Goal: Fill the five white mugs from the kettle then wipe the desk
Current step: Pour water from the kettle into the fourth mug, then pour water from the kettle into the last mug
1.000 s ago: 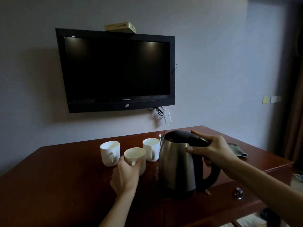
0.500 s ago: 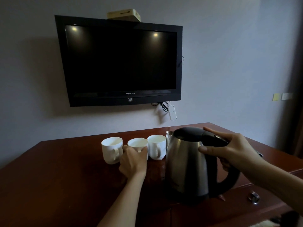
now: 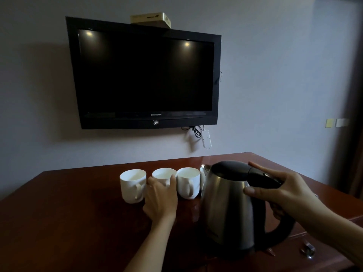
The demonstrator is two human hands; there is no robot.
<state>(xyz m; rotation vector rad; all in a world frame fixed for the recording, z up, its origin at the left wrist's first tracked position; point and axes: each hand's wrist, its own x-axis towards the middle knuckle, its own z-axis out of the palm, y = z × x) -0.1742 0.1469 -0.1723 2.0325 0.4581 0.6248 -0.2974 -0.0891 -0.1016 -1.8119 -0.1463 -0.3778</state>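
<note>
Three white mugs stand in a row on the dark wooden desk point(image 3: 59, 222): a left mug point(image 3: 133, 185), a middle mug point(image 3: 163, 174) and a right mug point(image 3: 187, 184). My left hand point(image 3: 162, 197) grips the middle mug from the near side, hiding most of it. A steel kettle point(image 3: 227, 209) with a black lid and handle stands upright to the right of the mugs. My right hand point(image 3: 284, 195) holds the top of its handle, thumb along the side. Any other mugs are out of sight.
A black television point(image 3: 145, 75) hangs on the wall above the desk, with a small box point(image 3: 151, 19) on top and a white power strip point(image 3: 206, 138) dangling below it. A metal drawer knob point(image 3: 308, 250) shows at the desk's lower right front.
My left hand pushed the middle mug away from me into line between the other two. The kettle stayed upright in my right hand. The camera tilted and moved closer.
</note>
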